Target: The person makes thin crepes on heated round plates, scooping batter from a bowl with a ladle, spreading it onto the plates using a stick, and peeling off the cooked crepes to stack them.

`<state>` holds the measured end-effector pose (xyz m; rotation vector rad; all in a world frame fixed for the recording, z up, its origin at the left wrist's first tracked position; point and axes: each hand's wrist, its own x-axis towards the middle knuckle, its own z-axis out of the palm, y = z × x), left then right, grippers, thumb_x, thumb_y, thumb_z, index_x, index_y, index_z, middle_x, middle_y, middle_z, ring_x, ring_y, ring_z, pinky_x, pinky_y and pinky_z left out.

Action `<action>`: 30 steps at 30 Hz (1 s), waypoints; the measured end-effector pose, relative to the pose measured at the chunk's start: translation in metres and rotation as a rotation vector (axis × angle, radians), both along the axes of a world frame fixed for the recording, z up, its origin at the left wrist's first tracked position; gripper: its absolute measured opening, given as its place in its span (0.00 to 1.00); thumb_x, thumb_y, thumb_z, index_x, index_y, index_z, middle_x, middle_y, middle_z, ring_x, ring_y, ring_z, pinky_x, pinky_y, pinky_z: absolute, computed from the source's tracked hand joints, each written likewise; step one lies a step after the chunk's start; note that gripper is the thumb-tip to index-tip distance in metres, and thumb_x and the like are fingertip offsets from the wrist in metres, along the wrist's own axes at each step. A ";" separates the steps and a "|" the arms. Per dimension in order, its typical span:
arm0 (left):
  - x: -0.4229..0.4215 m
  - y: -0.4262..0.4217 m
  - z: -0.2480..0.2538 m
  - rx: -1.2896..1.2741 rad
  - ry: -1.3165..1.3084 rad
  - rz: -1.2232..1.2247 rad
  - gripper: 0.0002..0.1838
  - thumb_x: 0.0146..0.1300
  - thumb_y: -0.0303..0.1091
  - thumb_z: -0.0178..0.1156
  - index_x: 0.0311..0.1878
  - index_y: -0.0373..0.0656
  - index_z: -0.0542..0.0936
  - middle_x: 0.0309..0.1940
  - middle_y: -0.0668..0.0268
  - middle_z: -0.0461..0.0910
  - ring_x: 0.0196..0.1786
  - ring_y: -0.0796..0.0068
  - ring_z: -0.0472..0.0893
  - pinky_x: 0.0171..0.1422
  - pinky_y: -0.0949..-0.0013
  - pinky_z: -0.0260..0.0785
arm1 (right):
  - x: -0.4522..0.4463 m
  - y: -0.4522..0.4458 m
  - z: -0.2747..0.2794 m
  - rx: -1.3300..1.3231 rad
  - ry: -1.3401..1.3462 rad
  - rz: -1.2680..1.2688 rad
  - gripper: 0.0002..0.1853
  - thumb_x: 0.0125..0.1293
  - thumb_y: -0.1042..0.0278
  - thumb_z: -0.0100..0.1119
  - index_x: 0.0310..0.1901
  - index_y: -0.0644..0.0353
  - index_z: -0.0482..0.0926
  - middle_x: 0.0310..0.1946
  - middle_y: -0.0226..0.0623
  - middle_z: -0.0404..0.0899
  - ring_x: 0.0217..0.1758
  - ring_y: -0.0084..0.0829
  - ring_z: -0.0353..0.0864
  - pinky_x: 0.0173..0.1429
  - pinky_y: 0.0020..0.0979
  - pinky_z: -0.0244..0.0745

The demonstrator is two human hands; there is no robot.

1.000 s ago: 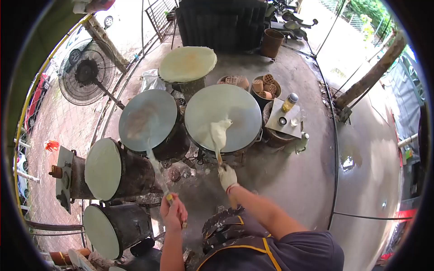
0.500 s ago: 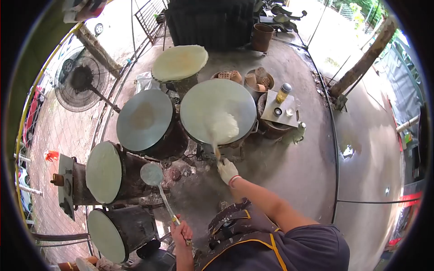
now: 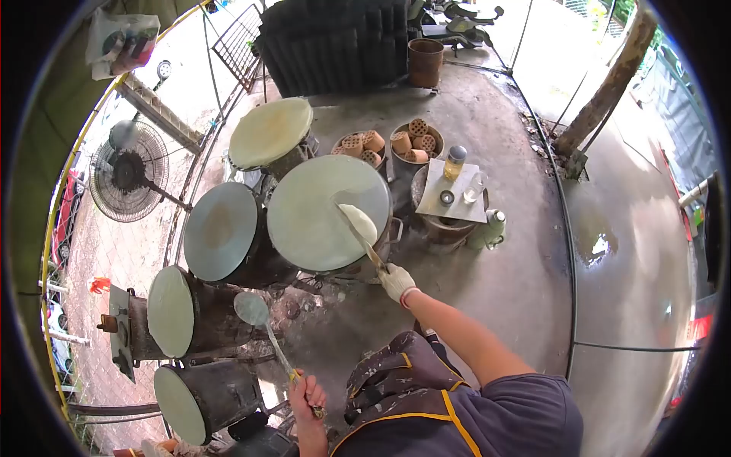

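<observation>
Grey floor (image 3: 502,320), big fan (image 3: 128,171), and dough (image 3: 361,221) on the go

The gloved right hand (image 3: 397,282) is wrapped around the handle of a flat stick (image 3: 365,247). That stick reaches over the big pan (image 3: 304,255), and the dough sits against its edge, just right of the pan's middle. I can't tell if the dough touches the pan or hangs just over it. The bare left hand (image 3: 307,394) is closed around the handle of a ladle (image 3: 251,308). Its round end hangs to the right of the left pan (image 3: 187,311).

How much is done? The left pan, the near pan (image 3: 196,411) and the back pan (image 3: 251,164) all have pale layers on them. The big pan looks part way: a thin coat (image 3: 312,213) seems to cover most of it, but the dough is a thick lump. The grey pan (image 3: 199,259) shows a brown patch (image 3: 221,225) and no white layer that I can see, so it seems not done yet.
</observation>
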<state>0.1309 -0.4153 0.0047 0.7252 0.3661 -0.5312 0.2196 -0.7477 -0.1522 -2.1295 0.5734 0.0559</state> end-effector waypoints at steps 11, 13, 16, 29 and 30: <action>-0.012 -0.120 0.022 -0.062 0.001 0.001 0.10 0.64 0.31 0.52 0.48 0.43 0.69 0.28 0.68 0.62 0.20 0.83 0.60 0.22 0.80 0.56 | 0.044 -0.089 0.007 -0.471 -0.167 0.509 0.15 0.66 0.60 0.45 0.37 0.65 0.76 0.35 0.53 0.78 0.40 0.49 0.79 0.45 0.42 0.73; -0.011 -0.129 0.025 -0.040 0.007 0.004 0.10 0.64 0.30 0.52 0.47 0.42 0.69 0.30 0.67 0.63 0.21 0.82 0.61 0.21 0.80 0.57 | 0.019 -0.089 0.028 -0.209 -0.043 0.518 0.17 0.65 0.58 0.46 0.37 0.66 0.76 0.35 0.54 0.78 0.42 0.49 0.78 0.46 0.43 0.72; -0.005 -0.130 0.024 -0.037 0.007 0.007 0.10 0.63 0.29 0.53 0.47 0.40 0.69 0.31 0.65 0.64 0.21 0.81 0.61 0.21 0.80 0.58 | -0.035 -0.093 0.017 -0.012 0.188 0.631 0.18 0.64 0.54 0.46 0.42 0.61 0.76 0.38 0.50 0.79 0.44 0.50 0.77 0.49 0.43 0.70; 0.024 -0.099 0.005 -0.153 0.165 -0.011 0.10 0.60 0.21 0.47 0.46 0.38 0.69 0.31 0.61 0.67 0.21 0.79 0.63 0.18 0.80 0.57 | 0.047 -0.091 0.009 0.151 -0.247 0.074 0.22 0.64 0.57 0.50 0.58 0.53 0.70 0.33 0.43 0.81 0.34 0.37 0.79 0.41 0.35 0.74; 0.028 -0.094 0.003 -0.127 0.165 -0.037 0.10 0.60 0.22 0.47 0.46 0.38 0.69 0.31 0.61 0.67 0.20 0.79 0.63 0.18 0.80 0.57 | 0.030 -0.079 -0.001 0.249 -0.281 0.021 0.22 0.64 0.57 0.51 0.58 0.52 0.71 0.32 0.40 0.81 0.32 0.33 0.79 0.40 0.32 0.73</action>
